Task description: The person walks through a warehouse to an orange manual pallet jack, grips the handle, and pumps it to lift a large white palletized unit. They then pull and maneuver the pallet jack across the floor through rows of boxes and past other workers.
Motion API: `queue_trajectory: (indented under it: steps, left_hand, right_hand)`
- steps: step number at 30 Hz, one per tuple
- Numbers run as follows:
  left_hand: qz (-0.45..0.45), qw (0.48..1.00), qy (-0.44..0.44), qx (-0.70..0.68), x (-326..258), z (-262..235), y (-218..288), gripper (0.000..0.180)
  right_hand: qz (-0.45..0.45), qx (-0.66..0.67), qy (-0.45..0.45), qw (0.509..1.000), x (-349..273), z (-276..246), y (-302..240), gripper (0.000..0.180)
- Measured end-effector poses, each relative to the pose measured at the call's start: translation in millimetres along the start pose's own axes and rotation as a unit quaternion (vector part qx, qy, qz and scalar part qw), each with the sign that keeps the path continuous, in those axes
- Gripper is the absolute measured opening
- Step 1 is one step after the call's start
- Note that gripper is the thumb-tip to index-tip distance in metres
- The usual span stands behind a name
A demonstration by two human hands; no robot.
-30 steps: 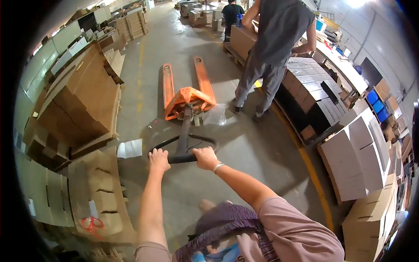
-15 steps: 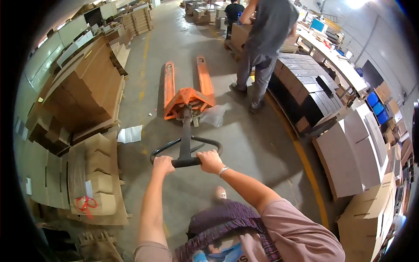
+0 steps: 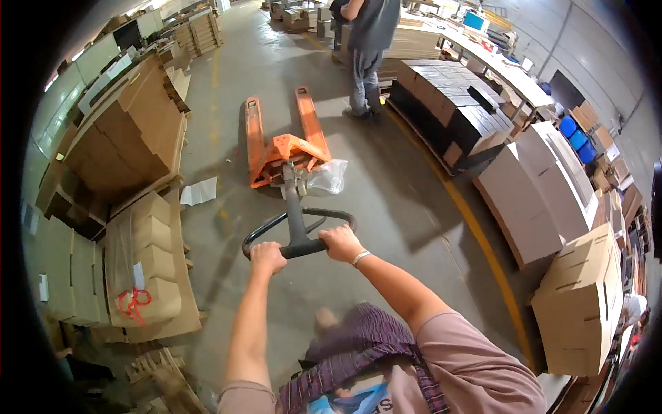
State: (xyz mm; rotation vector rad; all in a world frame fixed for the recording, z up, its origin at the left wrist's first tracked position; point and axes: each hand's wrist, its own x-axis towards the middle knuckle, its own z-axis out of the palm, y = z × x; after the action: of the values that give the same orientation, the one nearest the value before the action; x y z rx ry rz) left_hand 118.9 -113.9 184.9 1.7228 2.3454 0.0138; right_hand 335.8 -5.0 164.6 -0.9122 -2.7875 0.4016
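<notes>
Both my hands are on the black handle (image 3: pixel 301 248) of an orange pallet jack (image 3: pixel 293 145). My left hand (image 3: pixel 267 257) is closed around the left end of its crossbar. At the right end, my right hand (image 3: pixel 341 243) grips the same bar, a pale band on its wrist. The handle tilts toward me, and the two forks (image 3: pixel 310 121) point away with no load on them. Crumpled clear plastic (image 3: pixel 329 177) lies against the jack's right side.
Brown cardboard stacks (image 3: pixel 131 127) and wrapped cardboard (image 3: pixel 148 269) line the left. A person (image 3: pixel 372 48) stands ahead, beside a pallet of dark cartons (image 3: pixel 452 107). White cardboard (image 3: pixel 541 196) and tan cardboard (image 3: pixel 576 303) stand right of a yellow floor line (image 3: pixel 476 228). A white sheet (image 3: pixel 199 192) lies on the floor.
I have moved backward with the pallet jack; the floor sheet and side stacks now sit farther up the view. The plastic has come along with the jack. The person ahead appears farther off.
</notes>
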Motion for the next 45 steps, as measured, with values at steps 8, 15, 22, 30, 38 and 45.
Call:
queue_trajectory:
  steps: [8, 15, 22, 30, 38, 45]
  left_hand:
    - [-0.009, 0.999, 0.042, -0.014, -147.9, 44.2, 29.1, 0.020]
    - [0.022, 0.995, 0.086, -0.036, -258.5, 37.4, 46.0, 0.016]
    - [0.089, 0.955, 0.279, -0.057, -251.5, -75.9, 60.2, 0.023]
    - [0.096, 0.906, 0.410, 0.050, -182.5, -173.8, 69.3, 0.024]
    - [0.061, 0.913, 0.393, 0.095, -88.3, -212.7, 41.6, 0.050]
    - [0.135, 0.890, 0.416, 0.129, -85.4, -211.1, 37.4, 0.050]
  right_hand:
    - [-0.031, 0.017, -0.021, 0.999, -140.7, 19.0, -48.9, 0.019]
    - [-0.066, 0.068, -0.035, 0.995, -232.2, -19.7, -97.8, 0.020]
    - [-0.086, 0.080, 0.075, 0.990, -191.3, -134.5, -113.3, 0.020]
    - [-0.079, -0.079, 0.212, 0.971, -101.3, -221.9, -101.4, 0.021]
    - [-0.037, -0.113, 0.233, 0.965, -14.4, -238.3, -77.9, 0.034]
    - [-0.096, -0.094, 0.219, 0.966, -34.4, -266.3, -73.6, 0.018]
